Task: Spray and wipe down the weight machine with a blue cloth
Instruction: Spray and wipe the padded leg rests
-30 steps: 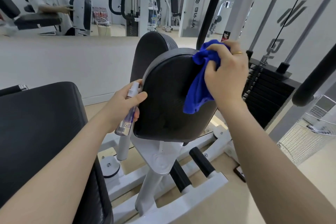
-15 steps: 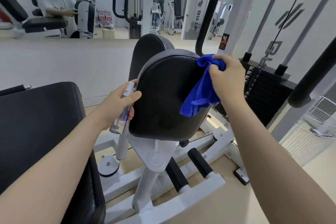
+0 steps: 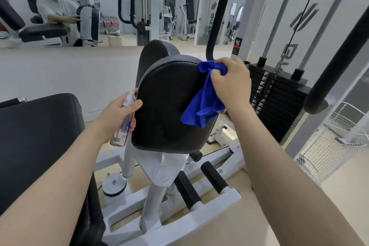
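Note:
The weight machine's black padded rest [image 3: 167,110] stands upright in the middle on a white frame [image 3: 157,170]. My right hand [image 3: 231,84] grips a bunched blue cloth [image 3: 203,106] against the pad's upper right edge; the cloth's loose end hangs down over the pad's face. My left hand [image 3: 119,116] holds a small clear spray bottle [image 3: 124,124] with a white nozzle at the pad's left edge, thumb on the pad's side.
A second black pad [image 3: 36,146] fills the lower left. The black weight stack [image 3: 279,98] with guide rods stands at right, a thick black bar [image 3: 337,62] crosses in front of it, and a white wire basket [image 3: 335,142] sits beside. A wall mirror behind reflects a person.
My right hand has slid the blue cloth down from the pad's top right corner along its right edge. My left hand and the bottle stay at the pad's left side.

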Motion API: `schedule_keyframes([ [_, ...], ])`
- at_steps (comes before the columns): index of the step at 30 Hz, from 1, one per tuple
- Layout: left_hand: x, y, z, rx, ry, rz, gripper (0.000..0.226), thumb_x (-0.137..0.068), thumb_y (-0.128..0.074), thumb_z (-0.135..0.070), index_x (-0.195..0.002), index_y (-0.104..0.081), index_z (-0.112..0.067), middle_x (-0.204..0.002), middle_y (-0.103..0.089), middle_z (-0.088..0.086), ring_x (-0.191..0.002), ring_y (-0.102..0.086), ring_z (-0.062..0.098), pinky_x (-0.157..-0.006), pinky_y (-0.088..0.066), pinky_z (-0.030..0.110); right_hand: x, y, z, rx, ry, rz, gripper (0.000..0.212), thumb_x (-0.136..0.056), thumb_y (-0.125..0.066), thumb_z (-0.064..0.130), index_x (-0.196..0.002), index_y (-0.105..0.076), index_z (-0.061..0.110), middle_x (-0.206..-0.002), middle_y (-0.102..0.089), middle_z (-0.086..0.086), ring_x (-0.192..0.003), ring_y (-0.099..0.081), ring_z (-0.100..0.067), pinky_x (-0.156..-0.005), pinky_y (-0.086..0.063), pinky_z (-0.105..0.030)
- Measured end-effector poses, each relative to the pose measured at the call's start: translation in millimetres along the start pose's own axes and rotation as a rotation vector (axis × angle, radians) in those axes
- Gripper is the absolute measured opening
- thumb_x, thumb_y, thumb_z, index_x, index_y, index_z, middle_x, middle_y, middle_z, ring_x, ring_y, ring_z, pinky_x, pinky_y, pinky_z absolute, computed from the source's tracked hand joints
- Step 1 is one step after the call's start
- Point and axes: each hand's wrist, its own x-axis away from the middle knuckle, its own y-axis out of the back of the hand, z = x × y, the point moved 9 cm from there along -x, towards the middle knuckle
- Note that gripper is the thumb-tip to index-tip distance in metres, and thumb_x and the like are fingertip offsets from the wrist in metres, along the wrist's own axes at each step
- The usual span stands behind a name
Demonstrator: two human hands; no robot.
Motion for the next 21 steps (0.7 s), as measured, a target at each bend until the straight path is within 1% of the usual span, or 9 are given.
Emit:
schedule_keyframes([
  [2,0,-1,-2,-0.021,-0.021,-0.013,0.036,-0.097,-0.044,-0.032,-0.132,-0.043,-0.023,-0.047,-0.055,-0.003,-0.043,-0.051,0.012,-0.047,-0.047,0.022,3,-1,6,0.038,0.006,-0.031,0.026,-0.084,-0.052,0.018,-0.105,-0.067,0.018,-0.111,-0.056,0.0,-0.096,-0.054,-0.021,-0.072,-0.035,-0.022],
  [5,1,-1,-7,-0.071,-0.06,-0.022,0.04,-0.094,-0.05,-0.027,-0.133,-0.042,-0.024,-0.049,-0.056,-0.002,-0.044,-0.052,0.013,-0.054,-0.047,0.028,3,-13,49,0.101,0.179,-0.058,0.025,-0.082,-0.053,0.021,-0.102,-0.069,0.02,-0.113,-0.058,0.0,-0.094,-0.051,-0.026,-0.074,-0.038,-0.027],
  [9,2,-1,-13,-0.122,-0.077,-0.036,0.047,-0.091,-0.055,-0.028,-0.135,-0.038,-0.028,-0.051,-0.056,-0.001,-0.044,-0.052,0.011,-0.058,-0.047,0.028,5,-32,87,0.161,0.399,0.053,0.024,-0.084,-0.055,0.024,-0.104,-0.068,0.021,-0.115,-0.057,0.0,-0.094,-0.05,-0.024,-0.075,-0.04,-0.03],
  [11,4,-2,-13,-0.125,-0.068,-0.038,0.048,-0.091,-0.055,-0.029,-0.136,-0.038,-0.029,-0.056,-0.056,0.001,-0.046,-0.052,0.011,-0.057,-0.047,0.027,-3,-23,66,0.027,0.318,0.102,0.025,-0.085,-0.055,0.022,-0.106,-0.068,0.02,-0.113,-0.057,0.001,-0.096,-0.051,-0.018,-0.074,-0.039,-0.025],
  [13,7,0,-13,-0.113,-0.073,-0.045,0.048,-0.091,-0.056,-0.029,-0.136,-0.038,-0.029,-0.06,-0.056,0.003,-0.048,-0.053,0.012,-0.056,-0.046,0.026,-8,-14,16,-0.054,0.116,0.121,0.025,-0.086,-0.052,0.02,-0.104,-0.068,0.019,-0.104,-0.059,0.001,-0.088,-0.051,-0.013,-0.071,-0.038,-0.021],
  [15,9,-1,-14,-0.117,-0.085,-0.049,0.048,-0.091,-0.056,-0.029,-0.136,-0.038,-0.029,-0.065,-0.057,0.003,-0.05,-0.053,0.014,-0.056,-0.047,0.026,8,-13,-42,-0.157,-0.133,0.114,0.02,-0.081,-0.048,0.021,-0.086,-0.066,0.014,-0.08,-0.059,-0.004,-0.073,-0.049,-0.014,-0.066,-0.04,-0.027],
  [17,11,0,-14,-0.12,-0.092,-0.059,0.046,-0.091,-0.055,-0.029,-0.134,-0.039,-0.03,-0.066,-0.058,0.003,-0.051,-0.054,0.015,-0.055,-0.046,0.024,33,-22,-74,-0.3,-0.344,0.057,0.021,-0.074,-0.046,0.023,-0.067,-0.052,0.004,-0.063,-0.044,-0.007,-0.061,-0.04,-0.019,-0.062,-0.035,-0.034],
  [19,11,1,-13,-0.118,-0.092,-0.06,0.046,-0.091,-0.055,-0.029,-0.134,-0.039,-0.03,-0.067,-0.059,0.004,-0.051,-0.055,0.015,-0.054,-0.046,0.024,41,-25,-80,-0.364,-0.435,-0.034,0.018,-0.079,-0.047,0.017,-0.062,-0.046,0.012,-0.065,-0.044,-0.005,-0.059,-0.039,-0.014,-0.063,-0.034,-0.033],
  [21,10,1,-13,-0.12,-0.094,-0.056,0.047,-0.091,-0.056,-0.029,-0.134,-0.039,-0.03,-0.066,-0.059,0.004,-0.051,-0.055,0.015,-0.052,-0.046,0.022,30,-17,-63,-0.342,-0.372,-0.096,0.017,-0.084,-0.047,0.013,-0.076,-0.057,0.023,-0.083,-0.057,-0.002,-0.068,-0.047,-0.008,-0.069,-0.04,-0.028],
])
